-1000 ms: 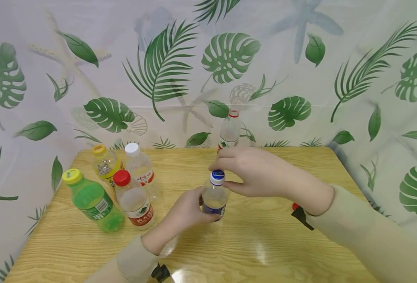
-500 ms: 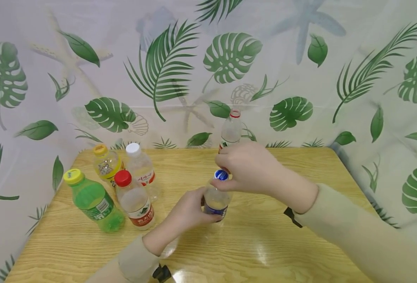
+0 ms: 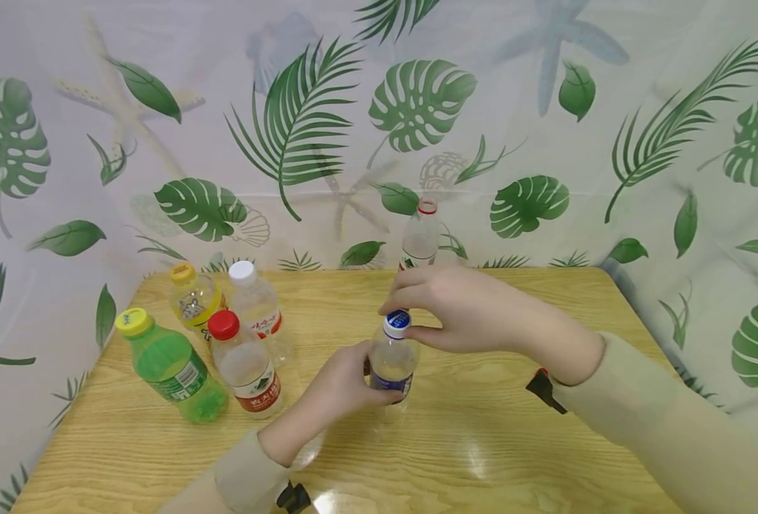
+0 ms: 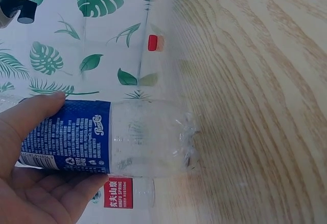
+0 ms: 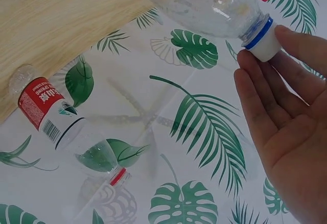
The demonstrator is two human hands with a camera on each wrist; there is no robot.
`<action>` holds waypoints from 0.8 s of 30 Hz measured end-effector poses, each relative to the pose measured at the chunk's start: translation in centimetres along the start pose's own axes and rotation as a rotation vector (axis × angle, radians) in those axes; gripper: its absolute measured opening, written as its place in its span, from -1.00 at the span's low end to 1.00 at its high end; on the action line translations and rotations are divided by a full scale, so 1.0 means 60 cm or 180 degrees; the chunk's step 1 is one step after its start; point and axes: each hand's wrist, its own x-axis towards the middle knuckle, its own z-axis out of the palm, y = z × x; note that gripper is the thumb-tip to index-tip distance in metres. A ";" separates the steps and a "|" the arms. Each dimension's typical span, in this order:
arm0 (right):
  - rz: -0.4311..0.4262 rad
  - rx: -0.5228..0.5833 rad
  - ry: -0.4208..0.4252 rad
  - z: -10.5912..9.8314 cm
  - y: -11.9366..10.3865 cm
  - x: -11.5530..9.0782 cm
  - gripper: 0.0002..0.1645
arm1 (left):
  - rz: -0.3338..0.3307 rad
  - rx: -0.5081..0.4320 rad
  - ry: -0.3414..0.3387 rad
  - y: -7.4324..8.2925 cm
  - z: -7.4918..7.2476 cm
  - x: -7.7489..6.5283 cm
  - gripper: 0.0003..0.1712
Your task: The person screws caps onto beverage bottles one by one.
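Observation:
In the head view my left hand (image 3: pixel 343 382) grips a clear plastic bottle (image 3: pixel 393 360) with a blue label around its middle. The left wrist view shows fingers and thumb wrapped over that Pepsi-Cola label (image 4: pixel 76 134); the bottle's bottom reaches the wood or nearly so. Above it, my right hand (image 3: pixel 456 310) holds the white-and-blue cap (image 3: pixel 397 323) at the neck between thumb and fingertips. Seen from the right wrist, the cap (image 5: pixel 265 46) sits on the neck with thumb on one side and fingers on the other.
Left on the wooden table (image 3: pixel 482 442) stand a green bottle (image 3: pixel 173 371), a red-capped bottle (image 3: pixel 247 371), a white-capped bottle (image 3: pixel 253 307) and a yellow-capped one (image 3: pixel 193 296). An uncapped bottle (image 3: pixel 420 239) stands behind my right hand. A red cap (image 4: pixel 153 43) lies farther right.
Half a second ago my right hand was twisted over the cap with its fingers curled in; now it has turned back, as one second ago. The bottle's top tilted slightly right, then returned.

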 end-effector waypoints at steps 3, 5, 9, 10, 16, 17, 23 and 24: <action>-0.0012 -0.0033 0.0015 0.000 0.002 0.000 -0.75 | -0.0015 0.0023 -0.0004 0.000 0.000 0.001 -0.30; 0.0000 -0.0094 0.0019 0.000 0.002 0.001 -0.77 | -0.0004 0.0047 -0.0008 0.000 0.000 0.001 -0.31; 0.0053 -0.0206 -0.0036 -0.005 -0.002 0.002 -0.78 | -0.0009 0.0031 -0.0029 0.002 -0.001 0.002 -0.33; 0.0068 -0.0236 -0.0048 -0.006 -0.004 0.002 -0.78 | 0.0000 0.0036 -0.0036 0.002 -0.001 0.002 -0.34; 0.0288 -0.0540 -0.0149 -0.010 -0.021 0.008 -0.80 | 0.0049 -0.0003 -0.0053 0.005 -0.002 0.004 -0.35; 0.0327 -0.0594 -0.0164 -0.010 -0.024 0.009 -0.80 | 0.0056 -0.0004 -0.0053 0.005 -0.001 0.004 -0.34; 0.0451 -0.0815 -0.0116 -0.006 -0.036 0.012 -0.76 | 0.0101 0.0088 -0.0054 0.006 -0.001 0.004 -0.31; 0.0452 -0.0866 -0.0085 -0.005 -0.038 0.011 -0.75 | 0.0111 0.0098 -0.0052 0.006 0.000 0.003 -0.31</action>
